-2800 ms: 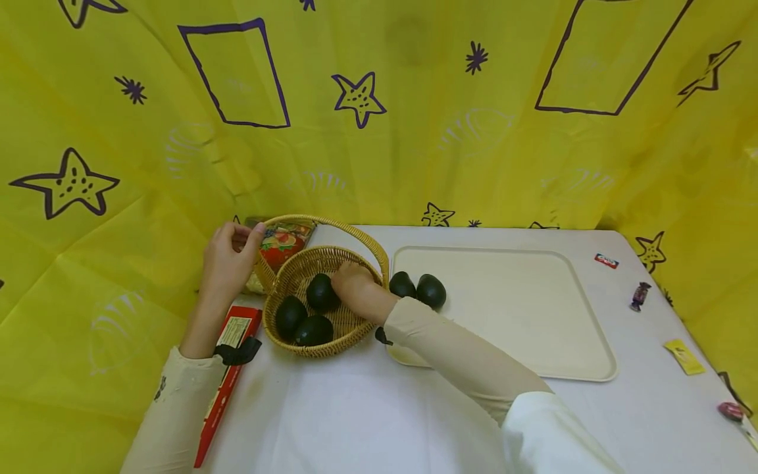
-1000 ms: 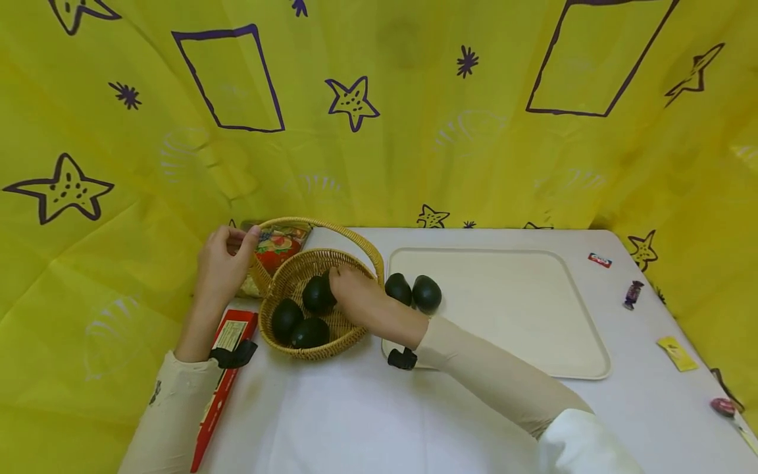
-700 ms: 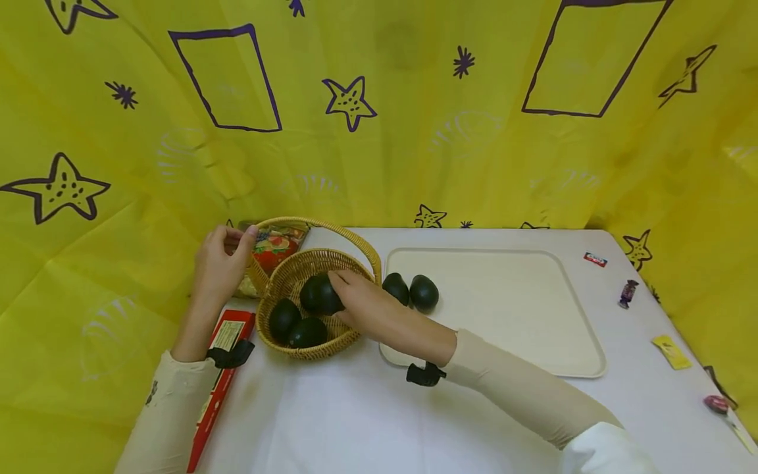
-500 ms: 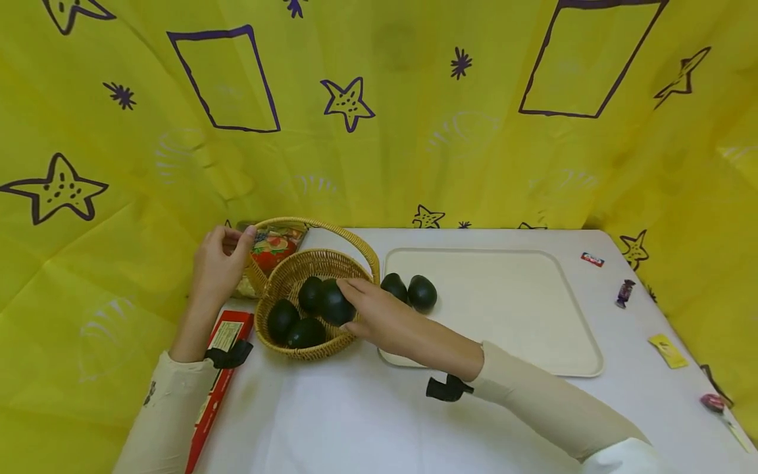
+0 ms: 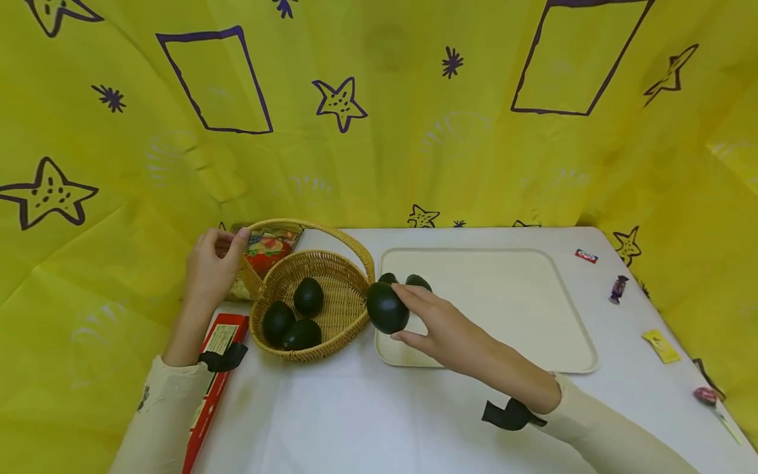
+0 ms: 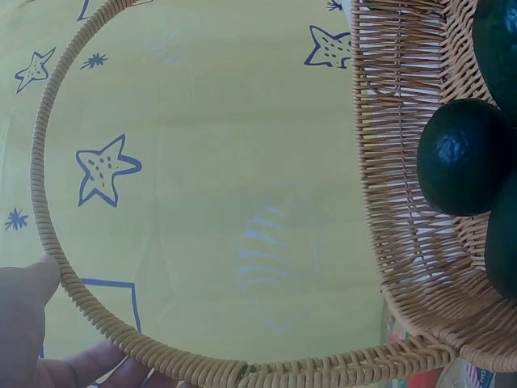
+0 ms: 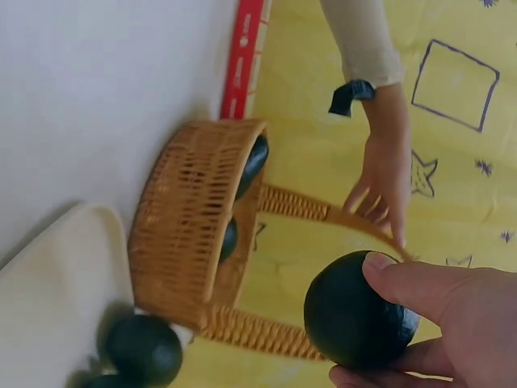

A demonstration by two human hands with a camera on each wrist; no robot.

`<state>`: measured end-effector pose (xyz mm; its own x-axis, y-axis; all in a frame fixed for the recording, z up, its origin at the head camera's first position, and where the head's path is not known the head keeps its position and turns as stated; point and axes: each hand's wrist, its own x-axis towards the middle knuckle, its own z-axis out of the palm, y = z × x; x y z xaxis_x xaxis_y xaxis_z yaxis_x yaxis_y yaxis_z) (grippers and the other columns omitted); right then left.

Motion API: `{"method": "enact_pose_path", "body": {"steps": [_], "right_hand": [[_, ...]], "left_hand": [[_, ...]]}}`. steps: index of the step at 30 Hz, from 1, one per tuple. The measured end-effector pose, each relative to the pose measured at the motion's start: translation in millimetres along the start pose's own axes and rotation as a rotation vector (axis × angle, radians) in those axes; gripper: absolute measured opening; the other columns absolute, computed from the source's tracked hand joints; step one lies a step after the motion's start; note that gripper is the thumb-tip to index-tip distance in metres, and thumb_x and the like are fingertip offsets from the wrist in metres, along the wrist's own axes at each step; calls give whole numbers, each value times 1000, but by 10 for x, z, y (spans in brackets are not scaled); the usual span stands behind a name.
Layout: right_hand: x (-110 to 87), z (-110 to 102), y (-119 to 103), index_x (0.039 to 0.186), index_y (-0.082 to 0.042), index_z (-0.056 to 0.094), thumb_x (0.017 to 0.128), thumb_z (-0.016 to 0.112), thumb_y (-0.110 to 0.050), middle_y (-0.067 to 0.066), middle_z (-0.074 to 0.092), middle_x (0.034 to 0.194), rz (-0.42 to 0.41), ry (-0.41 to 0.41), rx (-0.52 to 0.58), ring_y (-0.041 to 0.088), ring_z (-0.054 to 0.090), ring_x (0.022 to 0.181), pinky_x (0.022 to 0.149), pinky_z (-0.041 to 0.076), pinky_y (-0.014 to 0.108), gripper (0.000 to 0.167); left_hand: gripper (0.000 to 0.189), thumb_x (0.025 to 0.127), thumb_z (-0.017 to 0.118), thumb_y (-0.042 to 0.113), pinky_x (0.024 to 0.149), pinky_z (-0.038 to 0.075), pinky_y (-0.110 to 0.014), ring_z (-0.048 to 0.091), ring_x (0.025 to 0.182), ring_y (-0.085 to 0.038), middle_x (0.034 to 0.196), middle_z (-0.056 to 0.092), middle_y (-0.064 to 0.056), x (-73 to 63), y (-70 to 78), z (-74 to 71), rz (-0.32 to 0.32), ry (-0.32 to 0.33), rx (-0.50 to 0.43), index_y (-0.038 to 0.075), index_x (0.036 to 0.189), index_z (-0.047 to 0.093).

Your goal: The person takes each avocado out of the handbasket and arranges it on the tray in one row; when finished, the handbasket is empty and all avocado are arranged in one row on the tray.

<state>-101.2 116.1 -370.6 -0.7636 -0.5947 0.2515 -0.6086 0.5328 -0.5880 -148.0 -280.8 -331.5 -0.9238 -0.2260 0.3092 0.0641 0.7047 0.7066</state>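
Note:
A wicker basket stands left of the middle, with avocados lying in it. My left hand grips the arched basket handle on its left side, thumb and fingers around the cane. Between the thumb and fingers of my right hand is a dark green avocado, raised just right of the basket rim. Behind it, two more avocados lie at the left end of the cream tray, partly hidden in the head view.
Behind the basket lies a colourful food packet. A long red box sits under my left forearm. Small sweets, among them a yellow packet and a lollipop, lie along the table's right side. A yellow patterned curtain hangs behind.
My right hand has lifted an avocado out of the basket and carried it right, past the rim to the tray's left end. My left hand keeps its grip on the handle.

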Motion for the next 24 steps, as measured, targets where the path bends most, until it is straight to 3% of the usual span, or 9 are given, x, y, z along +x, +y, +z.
{"method": "enact_pose_path", "body": {"steps": [11,16,24], "right_hand": [[-215,-105,651,155,4,47,96,81,-17,22,54,153,122,93,-22,42,54,141,112,47,56,71],[-270,-93,964,154,10,44,97,78,-11,29,52,153,209,108,-28,49,51,141,112,44,61,70],[-272,-24,1314,151,16,42,97,78,-13,37,50,150,278,107,-43,55,49,139,113,41,64,71]], "left_hand": [[66,108,51,57,91,43,-47,57,111,-40,123,57,-26,-3,-16,-5,-8,-12,7,-6,124,59],[66,107,51,58,91,43,-45,57,110,-40,122,57,-26,3,3,-4,-2,-6,7,-6,123,59],[66,107,51,57,90,43,-42,57,108,-38,120,57,-26,-3,21,-8,-9,1,9,-7,121,59]]}}
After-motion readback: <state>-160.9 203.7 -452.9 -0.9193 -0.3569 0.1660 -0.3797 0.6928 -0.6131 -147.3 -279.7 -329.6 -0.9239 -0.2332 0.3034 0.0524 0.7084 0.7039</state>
